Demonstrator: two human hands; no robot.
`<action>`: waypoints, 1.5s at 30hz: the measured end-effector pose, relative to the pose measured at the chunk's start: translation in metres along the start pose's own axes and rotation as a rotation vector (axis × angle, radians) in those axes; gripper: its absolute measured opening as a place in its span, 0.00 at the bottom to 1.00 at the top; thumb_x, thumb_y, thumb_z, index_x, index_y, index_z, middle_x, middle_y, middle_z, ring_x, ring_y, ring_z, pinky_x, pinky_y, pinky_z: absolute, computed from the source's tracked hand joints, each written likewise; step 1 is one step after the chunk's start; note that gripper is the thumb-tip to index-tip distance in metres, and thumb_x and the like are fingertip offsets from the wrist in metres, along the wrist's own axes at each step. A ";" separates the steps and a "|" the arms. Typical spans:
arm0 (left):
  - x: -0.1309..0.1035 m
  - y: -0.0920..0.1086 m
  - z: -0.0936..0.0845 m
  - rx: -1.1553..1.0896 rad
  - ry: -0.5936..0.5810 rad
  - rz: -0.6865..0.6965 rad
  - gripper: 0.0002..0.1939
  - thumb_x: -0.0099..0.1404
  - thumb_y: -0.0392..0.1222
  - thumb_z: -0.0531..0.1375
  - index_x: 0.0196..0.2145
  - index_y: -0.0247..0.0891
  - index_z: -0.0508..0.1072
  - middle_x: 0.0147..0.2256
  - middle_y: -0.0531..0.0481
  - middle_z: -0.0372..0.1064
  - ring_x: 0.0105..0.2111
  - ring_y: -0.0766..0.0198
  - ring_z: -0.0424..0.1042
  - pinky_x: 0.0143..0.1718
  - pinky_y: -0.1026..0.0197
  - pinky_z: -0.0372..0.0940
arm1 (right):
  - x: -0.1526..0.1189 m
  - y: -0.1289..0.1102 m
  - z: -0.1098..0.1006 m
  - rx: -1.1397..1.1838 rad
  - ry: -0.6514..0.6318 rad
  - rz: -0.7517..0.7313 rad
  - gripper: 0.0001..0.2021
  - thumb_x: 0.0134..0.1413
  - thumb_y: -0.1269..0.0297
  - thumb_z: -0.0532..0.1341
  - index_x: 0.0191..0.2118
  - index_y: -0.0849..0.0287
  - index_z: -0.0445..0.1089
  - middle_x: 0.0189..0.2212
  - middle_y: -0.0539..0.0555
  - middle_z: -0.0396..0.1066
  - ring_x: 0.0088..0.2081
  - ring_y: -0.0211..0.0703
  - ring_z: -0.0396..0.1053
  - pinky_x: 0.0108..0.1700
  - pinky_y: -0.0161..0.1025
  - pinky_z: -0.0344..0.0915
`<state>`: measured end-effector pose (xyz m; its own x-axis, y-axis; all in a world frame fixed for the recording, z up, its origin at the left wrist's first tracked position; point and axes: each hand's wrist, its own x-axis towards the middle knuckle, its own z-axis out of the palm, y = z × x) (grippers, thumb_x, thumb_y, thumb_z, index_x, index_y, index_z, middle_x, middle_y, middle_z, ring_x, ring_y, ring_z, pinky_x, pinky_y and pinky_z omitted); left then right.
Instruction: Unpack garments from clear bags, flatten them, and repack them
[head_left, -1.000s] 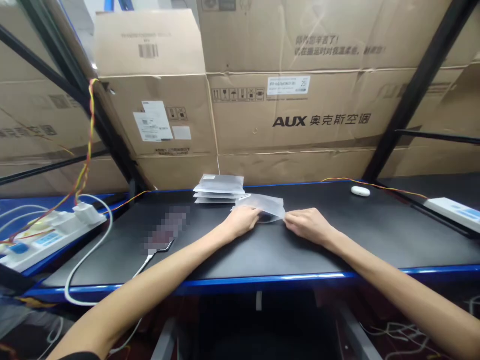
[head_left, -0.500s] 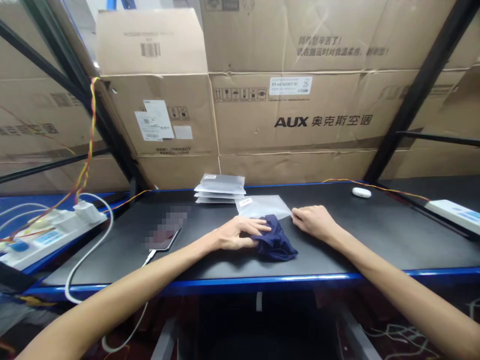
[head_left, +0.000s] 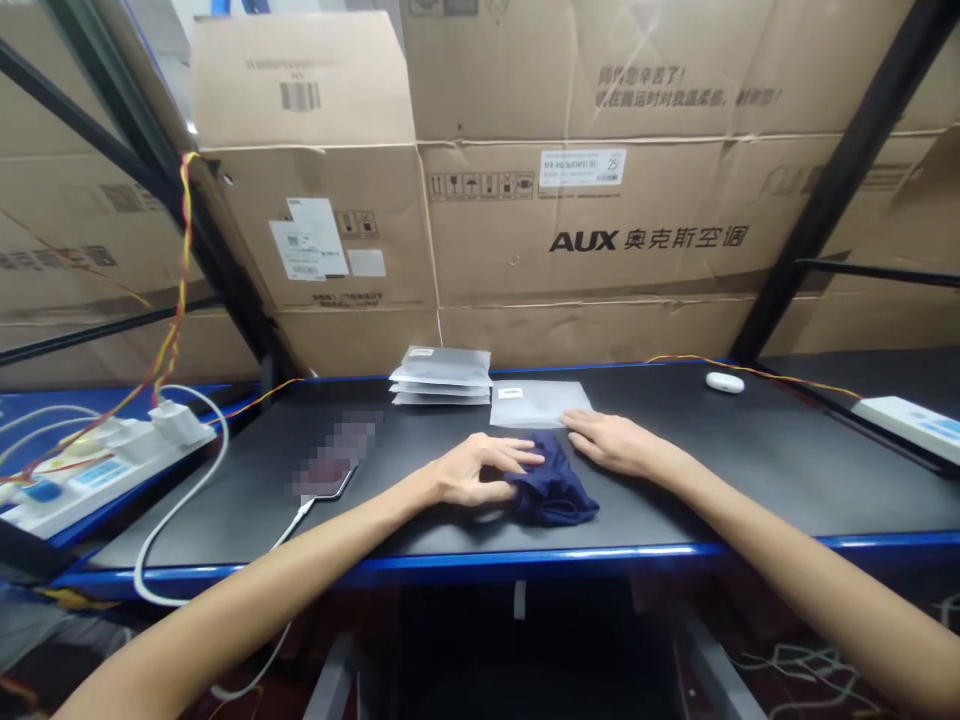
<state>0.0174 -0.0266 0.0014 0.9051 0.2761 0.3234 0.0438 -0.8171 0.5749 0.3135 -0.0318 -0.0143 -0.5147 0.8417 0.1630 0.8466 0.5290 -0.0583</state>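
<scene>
A bunched navy-blue cloth (head_left: pixel 556 488) lies near the table's front edge. My left hand (head_left: pixel 480 470) grips its left side, the fingers over the top and the thumb lower down; the thumb tip is partly hidden. Behind the cloth, a frosted plastic bag (head_left: pixel 529 402) with a small white label lies flat. Fingers stretched out, my right hand (head_left: pixel 611 440) rests palm down beside the cloth, its fingertips touching the bag's lower right corner. To the left of that bag is a stack of similar frosted bags (head_left: pixel 441 372).
A phone (head_left: pixel 332 480) on a white cable lies left on the black tabletop (head_left: pixel 420 530). White power strips stand at the far left (head_left: pixel 97 465) and right (head_left: pixel 915 428). A small white case (head_left: pixel 724 383) sits at the back right. Cardboard (head_left: pixel 600 270) walls the rear.
The single frosted bag has shifted slightly right and back and now lies straighter. My right hand has gone from curled to flat with fingers extended. My left hand stays on the cloth.
</scene>
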 end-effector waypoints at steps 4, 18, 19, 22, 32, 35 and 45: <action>-0.001 0.000 -0.001 0.010 -0.002 -0.018 0.15 0.63 0.40 0.60 0.47 0.41 0.79 0.57 0.43 0.69 0.63 0.49 0.61 0.64 0.46 0.57 | 0.016 0.015 -0.001 0.008 -0.010 0.034 0.25 0.68 0.57 0.48 0.63 0.64 0.64 0.62 0.64 0.63 0.64 0.54 0.59 0.65 0.49 0.58; 0.002 -0.001 -0.016 0.484 0.130 -0.232 0.37 0.56 0.34 0.59 0.63 0.39 0.59 0.56 0.42 0.69 0.52 0.53 0.71 0.54 0.53 0.66 | 0.033 0.041 0.001 0.073 0.149 0.063 0.25 0.68 0.55 0.47 0.63 0.62 0.63 0.64 0.62 0.62 0.65 0.57 0.57 0.65 0.55 0.55; 0.000 -0.004 -0.020 0.468 0.123 -0.215 0.35 0.54 0.31 0.58 0.60 0.39 0.63 0.57 0.43 0.68 0.54 0.53 0.70 0.56 0.53 0.65 | 0.031 0.038 -0.002 0.087 0.175 0.063 0.25 0.67 0.56 0.48 0.62 0.61 0.65 0.63 0.62 0.63 0.65 0.57 0.59 0.65 0.55 0.56; -0.005 -0.015 -0.029 0.498 0.103 -0.196 0.27 0.54 0.27 0.55 0.52 0.40 0.72 0.59 0.45 0.66 0.59 0.56 0.66 0.61 0.53 0.61 | 0.022 0.025 -0.012 0.155 0.250 0.037 0.22 0.67 0.57 0.49 0.57 0.59 0.70 0.58 0.60 0.70 0.59 0.55 0.67 0.61 0.51 0.62; 0.016 0.018 0.005 0.559 0.263 -0.362 0.15 0.67 0.52 0.59 0.40 0.41 0.79 0.33 0.49 0.75 0.30 0.63 0.72 0.33 0.62 0.64 | -0.002 -0.027 -0.018 0.289 0.334 0.090 0.18 0.67 0.56 0.51 0.49 0.56 0.76 0.47 0.56 0.79 0.47 0.51 0.76 0.52 0.43 0.69; 0.021 0.020 0.012 0.332 0.401 -0.449 0.14 0.67 0.50 0.58 0.34 0.38 0.77 0.28 0.51 0.74 0.25 0.65 0.70 0.29 0.64 0.62 | 0.001 -0.038 -0.011 0.344 0.229 0.087 0.25 0.66 0.49 0.52 0.61 0.56 0.66 0.56 0.58 0.72 0.55 0.55 0.71 0.57 0.49 0.65; 0.014 0.012 -0.016 0.161 0.713 -0.611 0.12 0.65 0.47 0.56 0.44 0.40 0.70 0.24 0.55 0.70 0.21 0.65 0.69 0.25 0.64 0.62 | 0.006 -0.025 0.002 0.306 -0.044 0.080 0.36 0.62 0.41 0.52 0.68 0.59 0.57 0.68 0.62 0.52 0.70 0.61 0.44 0.68 0.61 0.44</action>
<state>0.0240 -0.0244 0.0246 0.2375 0.8786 0.4143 0.5295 -0.4747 0.7030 0.2886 -0.0399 -0.0142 -0.4595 0.8821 0.1032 0.8080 0.4635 -0.3638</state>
